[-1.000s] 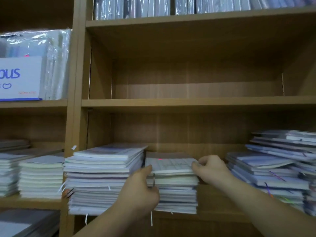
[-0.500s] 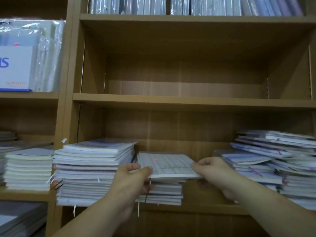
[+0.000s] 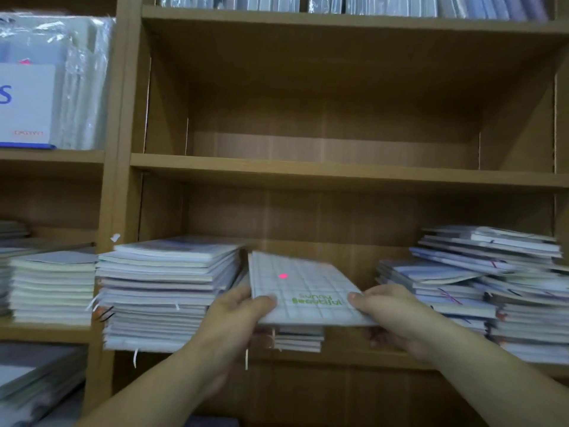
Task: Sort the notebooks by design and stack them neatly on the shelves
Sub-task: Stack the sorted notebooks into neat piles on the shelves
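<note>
Over the low middle stack (image 3: pixel 298 341), grid notebook (image 3: pixel 303 286), left hand (image 3: pixel 235 322) and right hand (image 3: pixel 392 314) gripping its side edges, gap rightward

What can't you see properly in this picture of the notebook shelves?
All in the head view:
- The short pile is mostly hidden by the grid notebook held above it and by the left hand.
- The top-shelf books are cut off by the upper edge.
- The white box has a blue word cut off by the left edge.
- The cover designs of the right pile are too blurred to tell.
</note>
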